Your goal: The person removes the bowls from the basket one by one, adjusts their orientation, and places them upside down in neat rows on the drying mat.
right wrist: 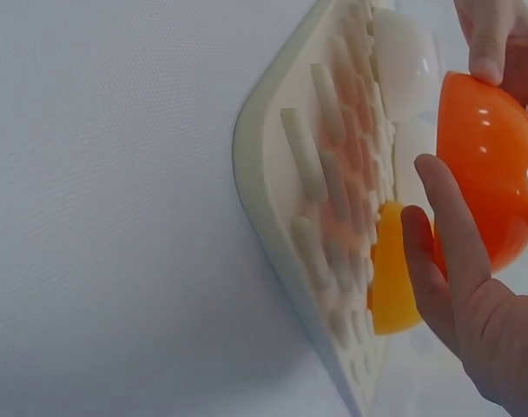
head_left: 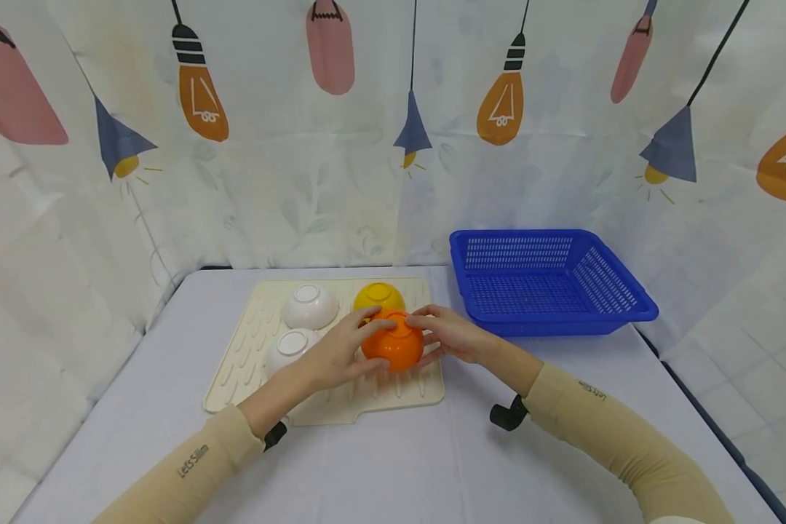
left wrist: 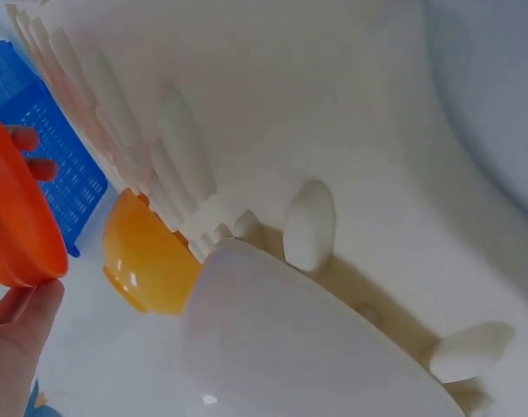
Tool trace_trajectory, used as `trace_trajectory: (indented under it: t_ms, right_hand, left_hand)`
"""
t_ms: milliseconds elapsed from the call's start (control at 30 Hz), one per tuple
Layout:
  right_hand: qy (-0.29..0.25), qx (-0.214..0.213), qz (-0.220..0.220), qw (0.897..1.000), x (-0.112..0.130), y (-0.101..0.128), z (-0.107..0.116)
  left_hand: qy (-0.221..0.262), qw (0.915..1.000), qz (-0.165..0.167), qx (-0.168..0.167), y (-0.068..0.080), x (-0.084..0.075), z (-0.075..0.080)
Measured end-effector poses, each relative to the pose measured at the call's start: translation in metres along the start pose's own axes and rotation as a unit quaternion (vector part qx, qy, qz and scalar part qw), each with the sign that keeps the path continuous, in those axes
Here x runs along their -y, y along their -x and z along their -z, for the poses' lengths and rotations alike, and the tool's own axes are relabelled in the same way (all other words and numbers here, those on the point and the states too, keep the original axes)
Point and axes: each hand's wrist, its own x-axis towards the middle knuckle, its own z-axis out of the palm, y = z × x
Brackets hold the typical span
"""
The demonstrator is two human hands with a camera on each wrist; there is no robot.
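Observation:
An orange bowl [head_left: 393,353] is upside down over the front right of a cream drying mat [head_left: 386,411], its rim raised above the ridges in the right wrist view. My left hand [head_left: 340,349] grips its left side, with the thumb at the rim and the fingers over the base. From the right, my right hand [head_left: 455,333] holds the bowl between fingers near the base and fingers beside the rim [right wrist: 459,230]. Just behind it, an upturned yellow bowl [head_left: 375,293] sits on the mat. Two upturned white bowls, one behind [head_left: 317,311] and one nearer [head_left: 287,351], are left of it, the nearer partly hidden by my left hand.
A blue perforated basket [head_left: 557,327] stands at the back right of the white-covered table [head_left: 399,473], right of the mat. A patterned curtain [head_left: 360,196] hangs behind the table.

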Motion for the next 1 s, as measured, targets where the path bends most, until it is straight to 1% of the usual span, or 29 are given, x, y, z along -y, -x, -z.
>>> trace_trajectory:
  t_ms: [200,300,433,533,633,733,833,900,1000]
  right_hand:
    - [0.001,0.014,0.001,1.0,-0.003,0.0,0.003]
    - [0.004,0.026,0.008,1.0,-0.003,0.0,0.005]
    - [0.019,0.051,0.03,0.998,-0.002,0.001,0.008]
    - [0.033,0.062,0.047,0.996,-0.002,0.003,0.01]
    - [0.043,0.062,0.053,0.996,-0.003,0.005,0.009]
    - [0.057,0.058,0.067,0.994,-0.003,0.009,0.007]
    - [0.097,0.045,0.095,0.99,-0.002,0.011,0.006]
    - [0.131,0.038,0.12,0.983,-0.003,0.011,0.006]
    - [0.169,0.033,0.146,0.974,-0.004,0.01,0.007]
  left_hand:
    - [0.005,1.0,0.0,-0.005,0.0,0.001,-0.001]
    - [0.013,0.9998,0.005,-0.011,0.0,0.003,-0.001]
    - [0.031,0.9991,0.011,-0.025,0.0,0.007,-0.002]
    - [0.044,0.9984,0.009,-0.034,0.0,0.008,-0.002]
    - [0.053,0.9979,0.01,-0.036,0.0,0.009,-0.001]
    - [0.061,0.9974,0.019,-0.034,0.001,0.01,-0.001]
    - [0.067,0.9967,0.029,-0.035,0.002,0.01,-0.001]
    - [0.067,0.9965,0.035,-0.036,0.002,0.01,-0.001]
    - [0.068,0.9963,0.039,-0.034,0.003,0.009,-0.001]
